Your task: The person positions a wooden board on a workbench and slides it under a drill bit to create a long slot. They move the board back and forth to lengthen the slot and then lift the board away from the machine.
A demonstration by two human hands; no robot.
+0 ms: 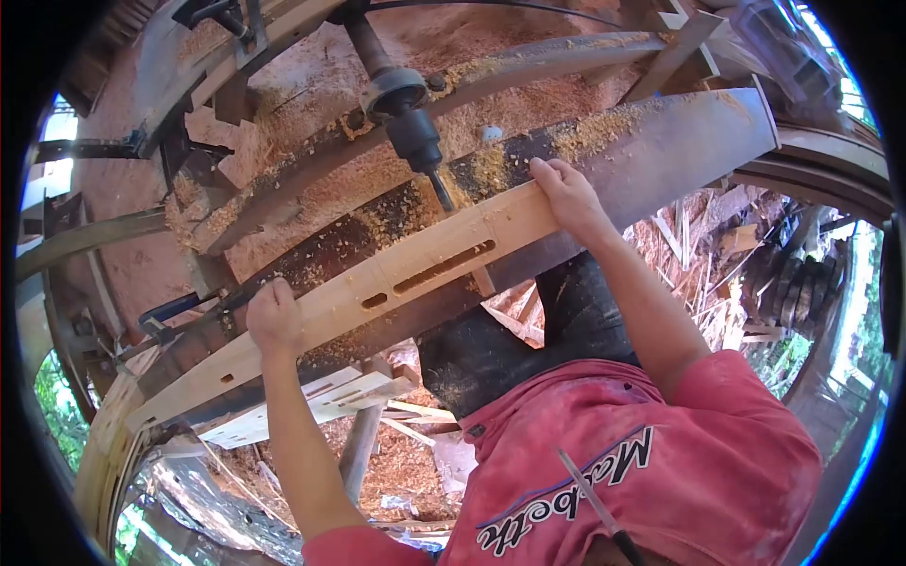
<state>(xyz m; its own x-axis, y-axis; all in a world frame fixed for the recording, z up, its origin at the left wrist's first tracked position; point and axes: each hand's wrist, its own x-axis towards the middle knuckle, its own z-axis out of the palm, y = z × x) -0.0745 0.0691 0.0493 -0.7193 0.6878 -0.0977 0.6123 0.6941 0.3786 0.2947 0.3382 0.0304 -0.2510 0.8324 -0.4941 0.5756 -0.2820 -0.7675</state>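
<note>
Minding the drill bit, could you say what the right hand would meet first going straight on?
Probably the sawdust-strewn machine table just beyond the plank that the right hand grips. The drill bit stands off to its left, though depth is hard to judge.

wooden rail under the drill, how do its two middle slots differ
The long slot runs several times the length of the short slot. The long slot lies nearer the drill bit and the right hand; the short slot lies nearer the left hand. Both are cut in line along the wooden rail.
</note>
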